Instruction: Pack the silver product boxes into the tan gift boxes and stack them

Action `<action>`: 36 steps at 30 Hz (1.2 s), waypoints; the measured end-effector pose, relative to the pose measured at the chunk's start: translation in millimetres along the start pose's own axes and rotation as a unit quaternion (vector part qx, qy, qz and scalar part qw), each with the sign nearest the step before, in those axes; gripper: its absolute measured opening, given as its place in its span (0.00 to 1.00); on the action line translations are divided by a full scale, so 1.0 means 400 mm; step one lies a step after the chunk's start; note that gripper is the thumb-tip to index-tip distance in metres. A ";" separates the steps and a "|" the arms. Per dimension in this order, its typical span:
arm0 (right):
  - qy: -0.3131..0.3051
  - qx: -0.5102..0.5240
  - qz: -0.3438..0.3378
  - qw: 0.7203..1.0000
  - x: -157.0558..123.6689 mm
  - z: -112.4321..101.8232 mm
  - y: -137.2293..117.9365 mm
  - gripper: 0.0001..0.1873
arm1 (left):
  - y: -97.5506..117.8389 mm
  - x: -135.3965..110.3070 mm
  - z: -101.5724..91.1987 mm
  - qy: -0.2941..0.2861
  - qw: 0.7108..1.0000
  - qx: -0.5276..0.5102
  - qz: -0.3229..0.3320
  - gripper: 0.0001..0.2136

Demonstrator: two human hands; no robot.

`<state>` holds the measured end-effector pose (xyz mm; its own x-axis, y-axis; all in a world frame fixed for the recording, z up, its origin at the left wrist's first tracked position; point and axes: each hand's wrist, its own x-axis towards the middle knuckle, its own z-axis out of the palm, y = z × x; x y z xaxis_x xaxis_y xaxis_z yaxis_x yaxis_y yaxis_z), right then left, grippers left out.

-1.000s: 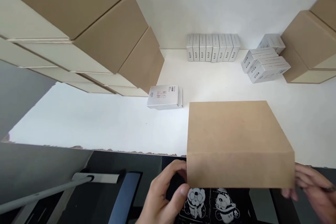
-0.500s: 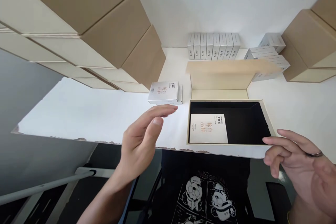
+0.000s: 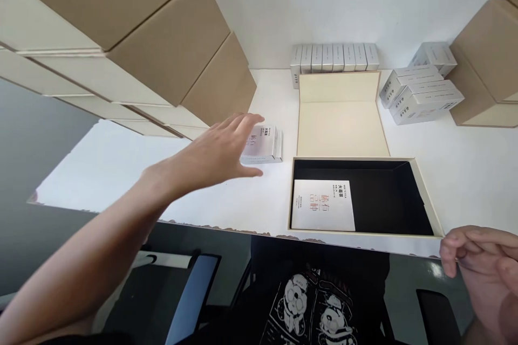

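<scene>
My left hand [image 3: 220, 148] reaches over the stacked small white tea boxes [image 3: 263, 145], thumb and fingers spread on either side of them. It partly hides the boxes, and whether it touches them I cannot tell. An open gift box [image 3: 423, 194] with a black inside lies at the table's front edge, its cream lid [image 3: 342, 126] laid back flat behind it. One white tea box [image 3: 324, 205] with red lettering fills the left part of the gift box. Just right of its front corner is my right hand [image 3: 481, 264], empty, with loosely bent fingers and the thumb apart.
Large brown and cream boxes [image 3: 178, 59] are stacked high at the left. A row of several white tea boxes [image 3: 335, 58] stands along the wall. More white boxes [image 3: 423, 94] sit at the right, beside another brown box [image 3: 485, 59].
My left hand has moved up and turned over the stacked tea boxes. The gift box lid has gone from raised to flat. My right hand has drawn away to the lower right.
</scene>
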<state>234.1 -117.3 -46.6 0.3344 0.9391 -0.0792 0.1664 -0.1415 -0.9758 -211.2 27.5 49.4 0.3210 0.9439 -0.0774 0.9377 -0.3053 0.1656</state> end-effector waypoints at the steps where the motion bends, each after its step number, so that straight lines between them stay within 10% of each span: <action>1: -0.004 -0.004 0.000 1.000 0.001 0.002 0.003 0.13 | -0.001 0.023 -0.006 -0.030 0.999 0.001 -0.028 0.42; 4: -0.007 -0.005 -0.003 1.000 0.006 -0.001 0.013 0.12 | 0.016 0.072 -0.029 -0.092 0.988 0.011 -0.123 0.41; 7: 0.002 0.009 0.001 1.000 0.015 -0.011 0.017 0.12 | 0.073 0.082 -0.072 -0.018 0.991 -0.004 -0.134 0.35; 10: 0.015 0.013 0.010 1.000 0.017 -0.019 0.002 0.11 | 0.178 0.084 -0.118 0.058 0.995 -0.067 -0.053 0.31; 19: 0.034 0.027 0.035 0.998 -0.025 -0.003 -0.068 0.10 | 0.513 0.139 -0.034 -0.065 0.970 -0.141 0.185 0.25; 26: -0.001 0.091 -0.007 0.996 -0.017 -0.024 -0.018 0.08 | 0.295 0.098 -0.112 0.010 0.997 -0.016 0.079 0.29; 31: -0.009 0.109 -0.023 0.994 -0.005 -0.034 -0.008 0.09 | 0.071 0.090 -0.074 -0.167 0.981 0.060 -0.079 0.36; 36: 0.018 0.102 -0.001 0.995 -0.011 -0.027 -0.010 0.07 | 0.008 0.101 -0.030 -0.165 0.972 0.024 -0.167 0.40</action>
<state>242.0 -124.0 -40.0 0.3674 0.9272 -0.0726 -0.0228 -0.0690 -0.9974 -197.0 66.2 58.7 0.0147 0.9020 -0.4314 0.9995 -0.0012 0.0316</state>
